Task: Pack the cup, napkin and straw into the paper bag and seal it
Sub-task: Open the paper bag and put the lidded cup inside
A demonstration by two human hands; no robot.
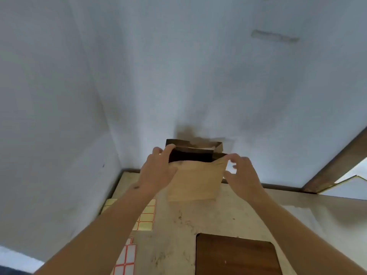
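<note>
Against the white wall, left hand (158, 171) and right hand (241, 171) pinch the paper bag (195, 183) mouth wide; packing comes next.

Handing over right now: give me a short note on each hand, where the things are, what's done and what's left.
Left hand grips the paper bag's top left edge; right hand pinches its top right corner.
The bag stands upright on the table by the wall, mouth open.
Cup, napkin and straw are not visible; whether they are inside cannot be told.
Sticker sheets lie near left.
Left: check contents, fold the top, seal.
</note>
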